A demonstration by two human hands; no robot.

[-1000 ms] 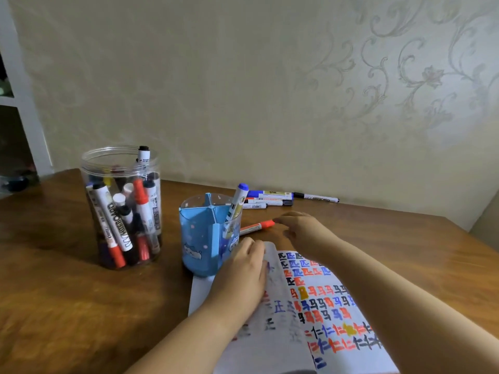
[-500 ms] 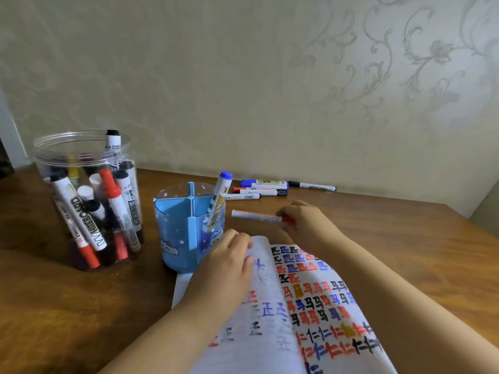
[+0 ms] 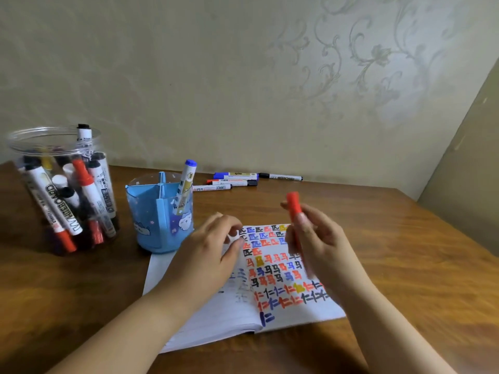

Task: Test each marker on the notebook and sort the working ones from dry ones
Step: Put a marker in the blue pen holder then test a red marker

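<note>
Here, a red marker [image 3: 294,211] is gripped by the curled fingers of the right hand [image 3: 321,247] above the open notebook [image 3: 270,279]. The left hand [image 3: 208,255], fingers loosely spread, is rested on its left page. Many markers are held in the clear jar [image 3: 60,190]; one blue-capped marker [image 3: 186,184] is stood in the blue holder [image 3: 159,211]. Four markers [image 3: 235,180] are laid near the wall.

Marker headcount, roughly

Four loose markers [image 3: 244,180] are lying upper middle, one's sitting in the blue cup [image 3: 159,211], one red marker [image 3: 294,211] is being held; jar [image 3: 62,190] too crowded to count.
</note>
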